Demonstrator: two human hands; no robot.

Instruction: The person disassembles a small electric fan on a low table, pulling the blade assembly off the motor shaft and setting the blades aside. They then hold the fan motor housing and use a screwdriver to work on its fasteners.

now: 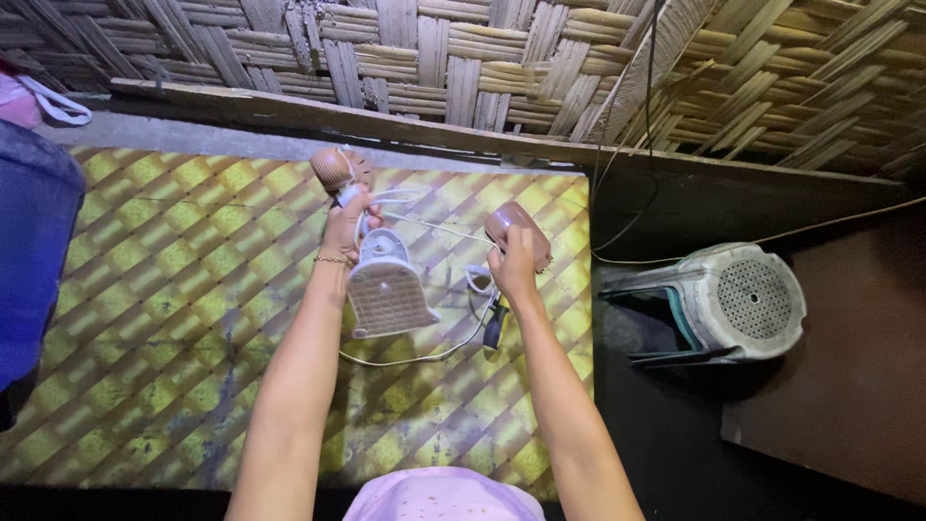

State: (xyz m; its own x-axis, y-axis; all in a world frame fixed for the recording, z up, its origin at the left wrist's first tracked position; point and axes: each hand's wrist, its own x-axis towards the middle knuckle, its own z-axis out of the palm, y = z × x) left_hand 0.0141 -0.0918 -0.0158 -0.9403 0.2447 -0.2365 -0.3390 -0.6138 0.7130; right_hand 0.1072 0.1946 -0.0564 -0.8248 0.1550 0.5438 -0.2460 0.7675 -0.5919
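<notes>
My left hand (pixel 345 230) grips the neck of a small pinkish-white fan body (pixel 384 280). Its flat base points toward me and its rounded brown motor end (pixel 333 169) points toward the wall. My right hand (pixel 509 260) holds a rounded brown cover piece (pixel 517 225) just to the right of it. A white cord (pixel 424 355) loops from the fan across the tabletop. A dark-handled tool (pixel 495 323) lies on the table below my right wrist.
The table (pixel 145 289) is covered by a yellow diamond-patterned sheet. A woven bamboo wall (pixel 482 68) rises behind it. A grey-green plastic stool (pixel 733 299) lies on its side on the dark floor to the right. Blue fabric (pixel 34 241) hangs at the left edge.
</notes>
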